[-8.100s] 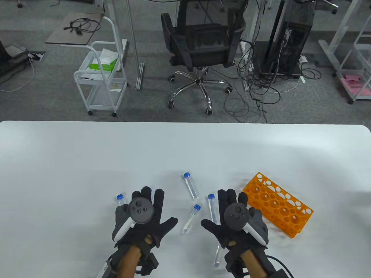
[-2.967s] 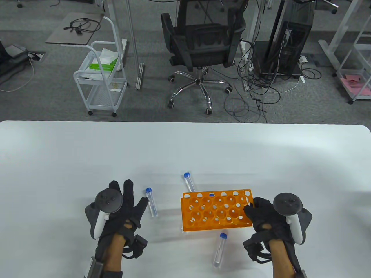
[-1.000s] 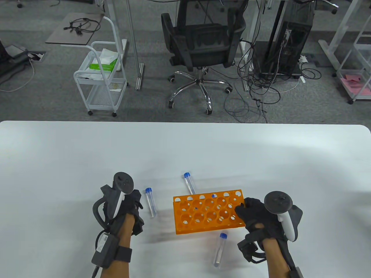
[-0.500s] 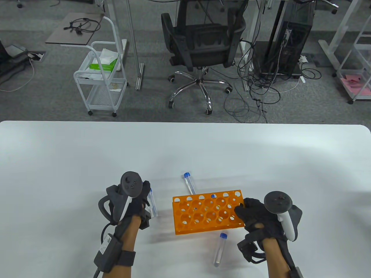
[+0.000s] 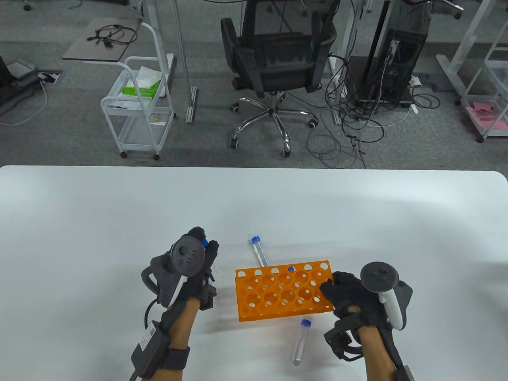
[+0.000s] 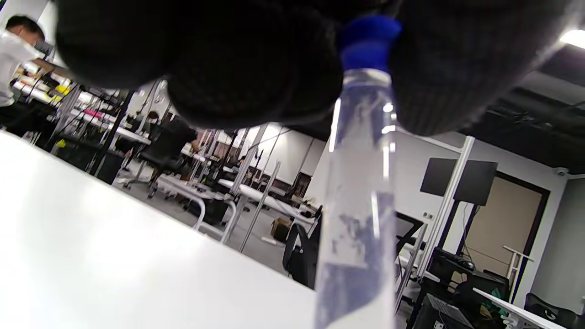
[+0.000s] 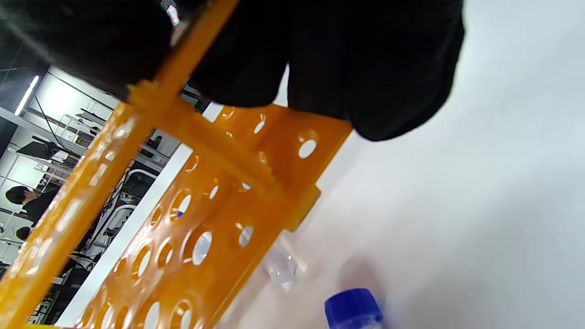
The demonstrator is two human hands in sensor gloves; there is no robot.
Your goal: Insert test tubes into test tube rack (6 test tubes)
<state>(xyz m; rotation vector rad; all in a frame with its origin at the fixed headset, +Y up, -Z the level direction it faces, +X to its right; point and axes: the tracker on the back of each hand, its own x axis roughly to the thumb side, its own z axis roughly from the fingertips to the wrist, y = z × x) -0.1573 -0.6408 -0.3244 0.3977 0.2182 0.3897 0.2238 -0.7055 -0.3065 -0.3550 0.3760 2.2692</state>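
The orange test tube rack stands on the white table, its holes holding no upright tube. My right hand grips the rack's right end; the right wrist view shows its fingers clamped on the rack's end frame. My left hand, left of the rack, pinches a clear blue-capped test tube near its cap. In the left wrist view this tube hangs down from the fingers above the table.
A loose tube lies just behind the rack and another lies in front of it. A blue cap shows through the rack's back holes. A tube end lies under the rack, next to a blue cap.
My left hand moved right to the tube lying left of the rack, took hold of it and lifted it off the table. My right hand and the rack have stayed put.
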